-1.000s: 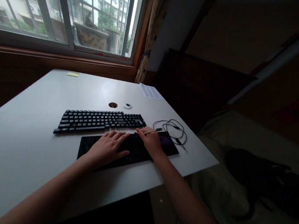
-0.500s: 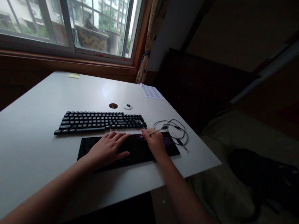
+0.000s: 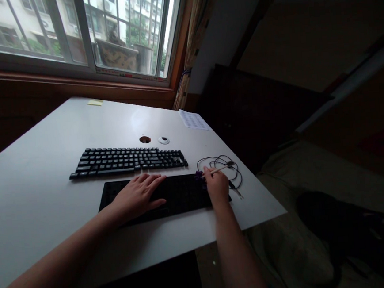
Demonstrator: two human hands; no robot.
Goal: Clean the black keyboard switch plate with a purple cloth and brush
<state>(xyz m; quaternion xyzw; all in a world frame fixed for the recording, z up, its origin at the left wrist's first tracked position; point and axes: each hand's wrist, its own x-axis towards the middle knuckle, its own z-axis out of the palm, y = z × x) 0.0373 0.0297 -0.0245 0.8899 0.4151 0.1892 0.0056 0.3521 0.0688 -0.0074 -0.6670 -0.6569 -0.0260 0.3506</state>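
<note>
My left hand [image 3: 139, 192] lies flat on the left half of a black keyboard base [image 3: 179, 196], fingers spread and nothing held. My right hand [image 3: 218, 185] is closed over the base's right end. Pinched in it is a thin, light-handled brush [image 3: 218, 169] with a dark tip pointing up to the right. Some soft purple material, perhaps a cloth [image 3: 199, 175], shows at the left of these fingers; most of it is hidden. Just behind the base, black keycaps [image 3: 130, 159] lie in rows in keyboard layout.
A thin black cable [image 3: 237, 176] lies coiled right of the base, near the table's [image 3: 51, 208] right edge. Behind the keycaps are a round hole [image 3: 145, 139] and a white ring-shaped cover [image 3: 163, 140]. Printed paper [image 3: 193, 119] and a yellow note [image 3: 94, 102] lie farther back.
My right hand has moved right along the base, carrying the brush and purple material toward its right end. The left hand stays in place on the base. The view has shifted slightly.
</note>
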